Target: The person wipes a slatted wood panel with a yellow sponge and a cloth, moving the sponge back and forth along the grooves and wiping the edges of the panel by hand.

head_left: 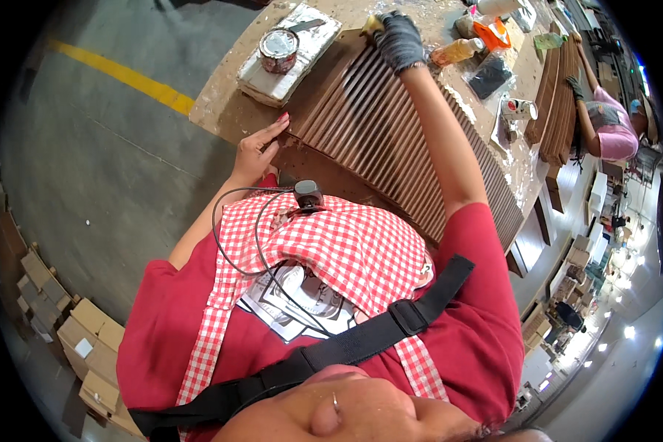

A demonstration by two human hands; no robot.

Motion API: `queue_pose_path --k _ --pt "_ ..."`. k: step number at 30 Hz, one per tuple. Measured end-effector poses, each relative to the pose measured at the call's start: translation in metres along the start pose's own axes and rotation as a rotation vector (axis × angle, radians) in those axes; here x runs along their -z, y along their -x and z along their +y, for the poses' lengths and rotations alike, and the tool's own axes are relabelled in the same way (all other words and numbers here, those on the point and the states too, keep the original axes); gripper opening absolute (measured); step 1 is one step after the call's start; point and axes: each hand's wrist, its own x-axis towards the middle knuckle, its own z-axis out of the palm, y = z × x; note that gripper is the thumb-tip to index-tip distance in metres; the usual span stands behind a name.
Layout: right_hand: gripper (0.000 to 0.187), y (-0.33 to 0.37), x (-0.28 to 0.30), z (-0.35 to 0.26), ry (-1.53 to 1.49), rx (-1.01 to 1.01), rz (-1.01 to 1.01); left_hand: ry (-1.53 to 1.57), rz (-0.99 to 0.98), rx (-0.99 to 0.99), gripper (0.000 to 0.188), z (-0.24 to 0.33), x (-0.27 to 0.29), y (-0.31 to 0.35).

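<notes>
A brown wooden panel with many parallel slats [379,121] lies across the table's near side. My right hand [400,43], in a dark grey glove, is at the panel's far end. Its fingers are closed round a small yellowish pad, seemingly a sponge [373,26], pressed near the slats' ends. Bare, my left hand [260,151] rests at the panel's near left corner, index finger stretched along the edge. A round, stained tin [278,48] stands on a white, paint-smeared block [291,70] to the left, with a flat dark blade-like tool [307,25] beside it.
Right of the panel are an amber bottle [457,51], an orange-marked bag [493,34], a dark packet [488,77] and a white cup [519,110]. Farther right, a co-worker in pink [616,125] handles brown slats [558,103]. Cardboard boxes [92,346] stand on the floor at left.
</notes>
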Motion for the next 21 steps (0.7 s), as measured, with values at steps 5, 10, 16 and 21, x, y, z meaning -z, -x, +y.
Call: queue_pose_path --k 5,10,16,21 --pt "0.031 0.007 0.019 0.027 -0.648 -0.278 0.337 0.014 -0.085 0.111 0.045 -0.002 0.010 -0.001" --pt "0.037 0.106 0.038 0.091 -1.448 -0.547 0.597 -0.023 0.021 -0.164 0.036 0.004 0.018 -0.004" --pt "0.040 0.280 0.080 0.133 -1.938 -0.844 0.996 0.100 0.444 -0.191 0.029 0.010 0.066 -0.058" --pt "0.042 0.386 0.102 0.119 -1.903 -0.986 1.288 -0.013 0.435 -0.068 0.026 -0.007 0.088 -0.123"
